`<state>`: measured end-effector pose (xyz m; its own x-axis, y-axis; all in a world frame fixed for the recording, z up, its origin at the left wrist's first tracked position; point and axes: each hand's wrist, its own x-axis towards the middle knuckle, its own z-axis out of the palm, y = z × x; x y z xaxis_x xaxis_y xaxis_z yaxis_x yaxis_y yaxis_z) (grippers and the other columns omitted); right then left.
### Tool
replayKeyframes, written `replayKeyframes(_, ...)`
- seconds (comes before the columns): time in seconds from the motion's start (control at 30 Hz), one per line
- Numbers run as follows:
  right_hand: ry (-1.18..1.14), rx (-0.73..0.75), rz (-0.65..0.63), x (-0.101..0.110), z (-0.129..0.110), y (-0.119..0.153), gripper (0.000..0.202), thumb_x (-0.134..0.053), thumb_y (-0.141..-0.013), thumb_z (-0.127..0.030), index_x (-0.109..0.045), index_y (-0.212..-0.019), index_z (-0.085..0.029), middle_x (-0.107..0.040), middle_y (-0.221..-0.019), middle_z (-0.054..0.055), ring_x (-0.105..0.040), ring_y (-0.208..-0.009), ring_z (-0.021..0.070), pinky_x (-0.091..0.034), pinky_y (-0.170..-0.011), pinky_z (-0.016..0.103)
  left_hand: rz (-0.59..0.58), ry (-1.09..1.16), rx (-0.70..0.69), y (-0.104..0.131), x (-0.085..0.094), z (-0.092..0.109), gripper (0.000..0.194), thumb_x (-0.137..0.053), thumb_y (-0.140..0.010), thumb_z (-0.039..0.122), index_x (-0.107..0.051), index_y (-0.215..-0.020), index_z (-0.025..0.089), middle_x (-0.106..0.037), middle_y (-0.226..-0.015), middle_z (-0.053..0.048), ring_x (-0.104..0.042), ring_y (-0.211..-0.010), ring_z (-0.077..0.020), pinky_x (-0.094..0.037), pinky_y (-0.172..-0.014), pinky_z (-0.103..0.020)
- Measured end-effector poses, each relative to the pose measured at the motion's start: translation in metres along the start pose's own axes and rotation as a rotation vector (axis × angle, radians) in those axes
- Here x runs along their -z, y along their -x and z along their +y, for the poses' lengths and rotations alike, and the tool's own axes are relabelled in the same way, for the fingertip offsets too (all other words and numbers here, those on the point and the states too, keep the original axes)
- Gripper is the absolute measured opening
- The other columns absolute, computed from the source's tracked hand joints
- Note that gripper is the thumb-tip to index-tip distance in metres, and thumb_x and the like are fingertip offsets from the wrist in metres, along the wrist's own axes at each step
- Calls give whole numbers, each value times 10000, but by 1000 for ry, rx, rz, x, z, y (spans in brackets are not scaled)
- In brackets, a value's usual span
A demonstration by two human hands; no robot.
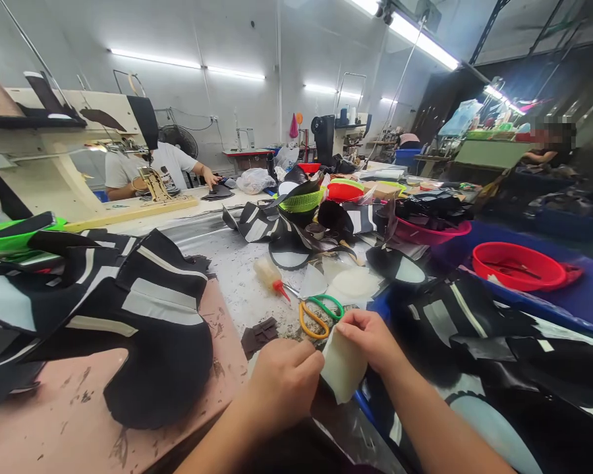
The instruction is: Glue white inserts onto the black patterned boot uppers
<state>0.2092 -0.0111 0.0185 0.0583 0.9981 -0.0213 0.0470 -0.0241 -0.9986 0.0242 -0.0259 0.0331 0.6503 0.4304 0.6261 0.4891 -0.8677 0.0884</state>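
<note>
The right hand (370,336) pinches a pale piece (344,368) by its upper edge, between both hands. The left hand (289,375) is curled beside it, its grip unclear. Scissors (315,319) with orange and green handles lie just beyond.

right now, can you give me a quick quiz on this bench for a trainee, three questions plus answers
1. True or false: the right hand pinches the top of the thin, pale cream piece.
2. What lies between the translucent bottle with a red nozzle and the right hand?
A) a round red basket
B) scissors with one orange and one green loop
C) a white fan
3. Fill in: the large black pieces with pale strips at far left rest partly on a ____ surface.

Key: 1 true; 2 B; 3 pink
</note>
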Motion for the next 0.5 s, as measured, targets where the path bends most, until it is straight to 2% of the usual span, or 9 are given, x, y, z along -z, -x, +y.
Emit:
replayKeyframes(0.1,-33,-33,6,-6,-4,-9,305,-680,-514,-412,-505,-504,-162,-465,-468,-29,-380,-455,86,-290,-431,207,14,49,106,0,1,-3,244,-378,-828,88,-489,-629,176,-486,-567,4,-427,-493,-116,-290,-478,-246)
replayKeyframes(0.23,-13,-47,-17,-8,-6,-13,323,-676,-509,-425,-490,-504,-161,-450,-481,-32,-371,-468,80,-285,-444,199,-39,166,339,3,6,-7,189,-390,-841,148,-504,-694,181,-522,-640,4,-481,-534,-107,-341,-502,-219)
replayKeyframes(0.3,4,-73,-128,-4,-6,-13,365,-681,-510,-464,-478,-515,-161,-414,-472,-43,-334,-450,66,-253,-431,189,-82,194,451,4,7,-8,147,-406,-821,162,-495,-705,183,-533,-663,7,-495,-543,-106,-354,-505,-216)
replayKeyframes(0.37,-7,-83,-325,-1,-6,-10,428,-666,-536,-544,-464,-536,-167,-380,-469,-51,-303,-436,60,-222,-410,185,-114,181,514,3,8,-9,118,-420,-786,160,-480,-688,185,-530,-654,12,-493,-537,-110,-356,-500,-221)
replayKeyframes(0.43,15,-32,-482,0,-6,-6,463,-628,-596,-599,-461,-552,-169,-377,-484,-45,-314,-448,68,-227,-404,186,-128,179,520,3,7,-7,97,-430,-752,146,-476,-677,186,-525,-648,15,-487,-536,-112,-356,-493,-225)
replayKeyframes(0.5,93,94,-512,-2,-3,1,449,-593,-677,-583,-483,-551,-166,-418,-504,-24,-376,-475,87,-279,-415,192,-135,212,477,6,4,-3,83,-446,-723,123,-489,-687,185,-536,-679,8,-498,-559,-110,-373,-500,-221)
